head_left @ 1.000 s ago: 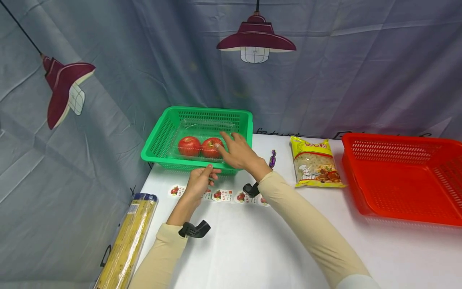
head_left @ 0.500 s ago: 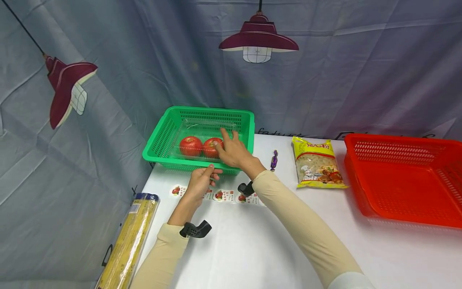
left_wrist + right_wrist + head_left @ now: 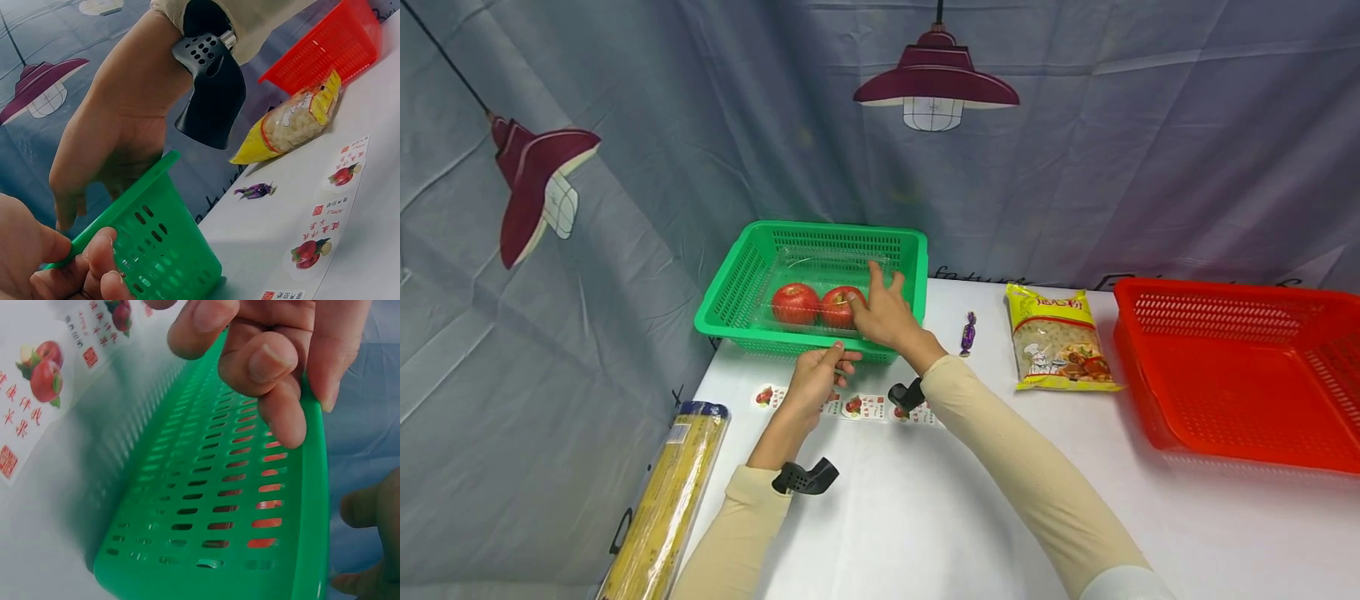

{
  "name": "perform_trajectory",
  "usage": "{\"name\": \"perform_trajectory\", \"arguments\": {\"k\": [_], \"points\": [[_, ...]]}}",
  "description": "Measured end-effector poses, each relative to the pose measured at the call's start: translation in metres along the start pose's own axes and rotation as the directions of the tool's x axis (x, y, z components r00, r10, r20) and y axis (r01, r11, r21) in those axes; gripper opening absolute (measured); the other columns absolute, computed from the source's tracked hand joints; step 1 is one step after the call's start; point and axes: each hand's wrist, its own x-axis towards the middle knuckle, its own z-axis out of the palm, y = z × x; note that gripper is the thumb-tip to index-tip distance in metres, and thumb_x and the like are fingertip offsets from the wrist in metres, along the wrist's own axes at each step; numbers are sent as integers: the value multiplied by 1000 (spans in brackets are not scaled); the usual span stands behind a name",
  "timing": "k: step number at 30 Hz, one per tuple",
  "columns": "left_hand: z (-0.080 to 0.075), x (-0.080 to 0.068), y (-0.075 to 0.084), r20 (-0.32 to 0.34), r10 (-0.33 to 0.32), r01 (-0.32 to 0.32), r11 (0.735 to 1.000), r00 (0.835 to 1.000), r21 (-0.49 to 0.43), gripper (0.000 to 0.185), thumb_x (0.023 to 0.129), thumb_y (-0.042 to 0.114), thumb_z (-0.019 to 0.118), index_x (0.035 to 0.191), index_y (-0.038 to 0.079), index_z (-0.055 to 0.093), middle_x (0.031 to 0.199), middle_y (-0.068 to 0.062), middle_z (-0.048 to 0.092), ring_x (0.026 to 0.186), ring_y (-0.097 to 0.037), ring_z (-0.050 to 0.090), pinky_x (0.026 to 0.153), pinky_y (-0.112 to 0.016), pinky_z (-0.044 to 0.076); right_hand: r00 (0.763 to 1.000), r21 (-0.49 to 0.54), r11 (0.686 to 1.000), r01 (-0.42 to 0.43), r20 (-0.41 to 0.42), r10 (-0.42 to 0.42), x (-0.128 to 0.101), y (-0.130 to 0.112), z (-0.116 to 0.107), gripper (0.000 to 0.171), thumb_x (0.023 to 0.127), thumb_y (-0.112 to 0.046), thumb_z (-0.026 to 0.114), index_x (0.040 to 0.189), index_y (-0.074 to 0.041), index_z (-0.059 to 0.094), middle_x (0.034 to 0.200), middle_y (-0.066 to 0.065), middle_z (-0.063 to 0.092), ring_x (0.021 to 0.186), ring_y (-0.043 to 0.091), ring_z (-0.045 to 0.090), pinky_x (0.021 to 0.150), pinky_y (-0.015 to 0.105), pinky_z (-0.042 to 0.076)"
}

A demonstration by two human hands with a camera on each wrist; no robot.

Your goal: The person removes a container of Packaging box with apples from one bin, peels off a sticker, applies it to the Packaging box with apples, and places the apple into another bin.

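A green basket (image 3: 733, 279) stands at the table's back left corner. In it lies a clear plastic tray (image 3: 820, 258) with two red apples (image 3: 795, 302). My left hand (image 3: 820, 371) pinches the basket's near rim, thumb inside and fingers outside; the right wrist view shows those fingers (image 3: 269, 356) on the green rim (image 3: 312, 487). My right hand (image 3: 883, 312) reaches over the rim into the basket, its fingers spread and its thumb touching the right apple (image 3: 837, 307). In the left wrist view the right hand (image 3: 119, 137) hangs over the basket wall (image 3: 162, 244).
A strip of apple stickers (image 3: 865, 406) lies just in front of the basket. A purple candy (image 3: 967, 332) and a yellow food packet (image 3: 1060, 337) lie to the right. A red basket (image 3: 1225, 292) stands far right. A long yellow roll (image 3: 662, 500) leans off the table's left edge.
My right hand has moved a little left and deeper into the green basket, toward the right apple. The left hand keeps its hold on the rim.
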Motion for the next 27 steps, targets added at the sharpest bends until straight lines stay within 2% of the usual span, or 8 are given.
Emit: {"name": "perform_trajectory", "arguments": {"k": [7,13,18,21,25,27], "points": [[-2,0,1,3,-11,11,1000,1000,-5,45,106,32,44,110,-5,69,78,0,57,63,-13,49,55,-31,36,999,25,999,-48,-7,48,0,-3,-1,79,97,-30,60,157,-11,13,152,37,10,109,52,54,88,56,48],[-3,-4,7,21,-35,35,999,999,-19,42,106,30,44,108,-3,70,81,-2,58,65,-15,49,54,-29,36,995,41,994,-98,0,98,0,-4,0,77,96,-30,63,156,-11,19,152,33,22,132,55,31,102,62,35],[0,-15,22,13,-41,41,999,999,13,40,108,22,40,106,-5,70,81,-7,57,66,-18,49,52,-26,36,994,74,991,-110,29,108,0,-5,-1,73,97,-29,62,156,-12,23,151,21,37,142,44,20,108,60,26],[0,-15,23,14,-40,40,999,999,19,40,108,21,39,106,-5,69,82,-8,57,66,-18,49,52,-26,35,994,112,988,-109,29,106,-1,-5,-2,71,96,-29,62,155,-15,25,150,22,37,142,42,22,107,59,28],[-1,-7,11,20,-35,35,999,999,1,41,107,26,42,108,-4,70,82,-6,57,65,-16,48,52,-27,35,994,170,980,-104,31,101,-2,-5,-3,68,97,-27,61,155,-18,27,152,23,32,143,42,19,106,59,30],[-2,-4,7,17,-27,27,1000,999,-4,42,107,29,43,109,-3,70,81,-4,57,65,-14,48,52,-28,35,994,212,972,-106,43,99,-2,-5,-3,66,98,-24,60,155,-20,28,153,23,30,143,41,20,101,57,37]]}}
